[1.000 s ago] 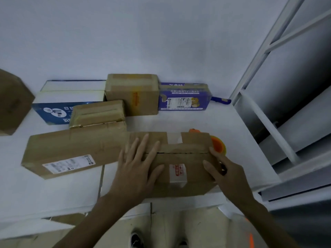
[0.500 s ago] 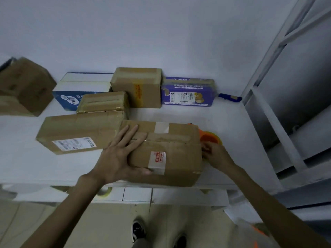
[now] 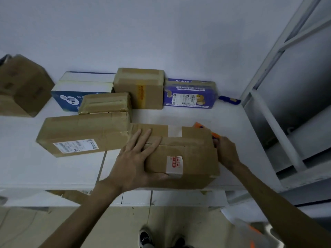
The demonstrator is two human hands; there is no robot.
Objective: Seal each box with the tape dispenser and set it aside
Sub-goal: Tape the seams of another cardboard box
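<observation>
The white tabletop (image 3: 179, 117) carries the brown box (image 3: 188, 158) at its near edge, directly under the left hand (image 3: 136, 158). That hand lies spread flat on the top flaps, thumb on the front face. The cardboard looks stiff and light, best steadied beside the open seam. At the box's right end, the right hand (image 3: 226, 151) curls its fingers round the orange tape dispenser (image 3: 214, 135), which is mostly hidden.

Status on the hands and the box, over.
Left hand flat on box top. Right hand grips dispenser behind box's right end. Top seam not yet taped. Long box abuts its left end.
</observation>
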